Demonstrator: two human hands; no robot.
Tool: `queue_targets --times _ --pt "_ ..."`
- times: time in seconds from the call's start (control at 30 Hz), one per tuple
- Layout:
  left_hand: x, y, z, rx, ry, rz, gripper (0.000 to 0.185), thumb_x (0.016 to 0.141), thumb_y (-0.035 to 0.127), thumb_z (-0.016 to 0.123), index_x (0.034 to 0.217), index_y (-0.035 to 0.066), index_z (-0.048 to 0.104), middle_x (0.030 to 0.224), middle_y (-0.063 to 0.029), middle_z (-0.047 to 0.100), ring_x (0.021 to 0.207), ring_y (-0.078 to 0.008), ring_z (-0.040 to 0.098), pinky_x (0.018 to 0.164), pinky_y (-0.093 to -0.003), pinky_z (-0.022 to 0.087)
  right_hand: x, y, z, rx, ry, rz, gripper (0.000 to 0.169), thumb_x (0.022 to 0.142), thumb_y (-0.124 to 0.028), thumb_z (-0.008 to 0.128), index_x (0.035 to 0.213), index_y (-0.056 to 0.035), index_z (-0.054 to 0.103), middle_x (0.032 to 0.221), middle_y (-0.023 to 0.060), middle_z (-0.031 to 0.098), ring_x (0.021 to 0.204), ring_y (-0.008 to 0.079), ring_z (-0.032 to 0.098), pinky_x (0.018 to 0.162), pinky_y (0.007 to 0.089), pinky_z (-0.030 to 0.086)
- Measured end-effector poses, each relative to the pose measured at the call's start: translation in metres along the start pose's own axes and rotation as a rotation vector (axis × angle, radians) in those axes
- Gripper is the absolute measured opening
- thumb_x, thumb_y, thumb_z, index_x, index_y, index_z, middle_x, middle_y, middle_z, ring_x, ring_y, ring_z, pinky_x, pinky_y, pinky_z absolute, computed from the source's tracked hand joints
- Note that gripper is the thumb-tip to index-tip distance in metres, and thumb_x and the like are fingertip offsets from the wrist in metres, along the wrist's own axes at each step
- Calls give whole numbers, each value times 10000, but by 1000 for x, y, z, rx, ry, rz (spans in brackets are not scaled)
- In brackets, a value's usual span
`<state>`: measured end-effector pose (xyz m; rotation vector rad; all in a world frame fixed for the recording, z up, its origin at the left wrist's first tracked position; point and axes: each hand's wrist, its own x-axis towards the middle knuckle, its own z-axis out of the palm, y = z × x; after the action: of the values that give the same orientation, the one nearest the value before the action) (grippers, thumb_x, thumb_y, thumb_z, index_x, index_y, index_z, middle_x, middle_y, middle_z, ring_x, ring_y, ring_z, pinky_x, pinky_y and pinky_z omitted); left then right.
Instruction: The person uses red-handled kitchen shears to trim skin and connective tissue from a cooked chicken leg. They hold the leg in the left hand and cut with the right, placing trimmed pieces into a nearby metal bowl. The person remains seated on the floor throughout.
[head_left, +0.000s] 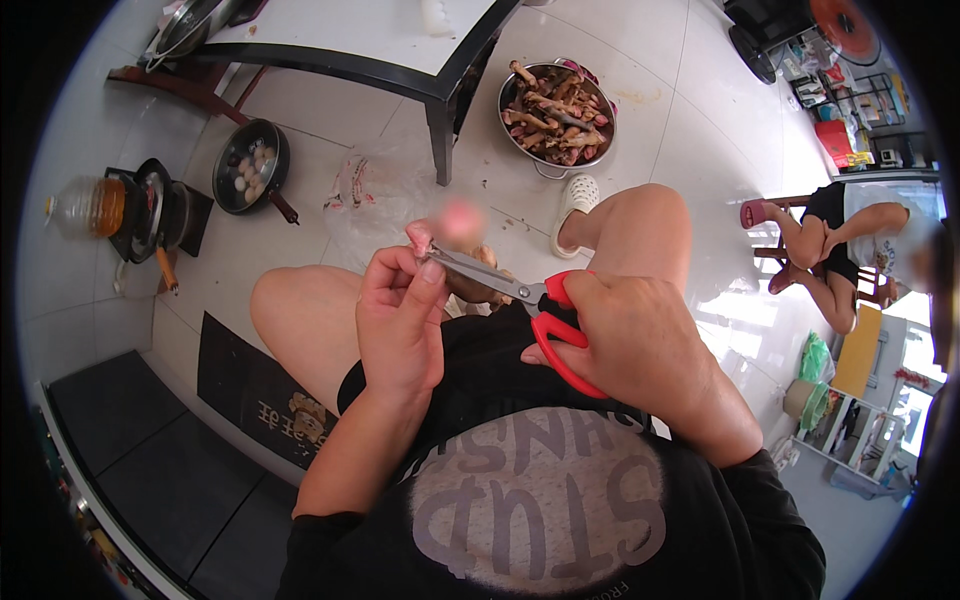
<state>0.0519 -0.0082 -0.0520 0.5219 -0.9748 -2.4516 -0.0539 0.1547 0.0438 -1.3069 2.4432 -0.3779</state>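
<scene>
My left hand (405, 315) pinches a small pink, fleshy piece (420, 235) between thumb and fingers. In my right hand (637, 330) is a pair of scissors (517, 289) with red handles, held through the loops. The blades reach left, and their tips meet the piece at my left fingertips. I cannot tell how far apart the blades are. Under the blades, between my knees, brownish pieces (491, 259) show partly; the scissors and my hands hide the rest. A pink patch just beyond the blades is blurred.
A steel basin (555, 166) heaped with brown, pink-ended pieces stands ahead on the tiles. Left are a table leg (441, 142), a plastic bag (390, 199), a frying pan (279, 169) holding eggs, and an oil bottle (97, 206). A person (832, 232) sits at right.
</scene>
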Motion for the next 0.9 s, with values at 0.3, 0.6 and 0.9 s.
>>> queue_targets --times 0.3,0.6,0.9 --pt "-1 -1 -12 124 1 14 102 933 120 563 973 76 480 989 -34 577 875 -123 584 819 -271 480 1 -1 6 -58 117 -19 280 692 -198 775 805 -23 588 625 121 596 580 322 597 523 383 472" --pt "-3 0 15 36 -87 -74 141 924 58 548 1010 59 436 1010 -113 613 922 -170 623 744 -302 544 14 7 12 475 302 -39 304 720 -277 795 735 -48 594 569 90 541 507 258 540 473 317 433" --pt "5 39 31 172 -127 -191 124 951 83 520 1031 38 436 946 -116 618 685 -133 620 543 -230 505 36 69 -36 -369 595 -424 284 586 -135 775 793 -93 586 717 51 569 603 229 568 508 310 469"
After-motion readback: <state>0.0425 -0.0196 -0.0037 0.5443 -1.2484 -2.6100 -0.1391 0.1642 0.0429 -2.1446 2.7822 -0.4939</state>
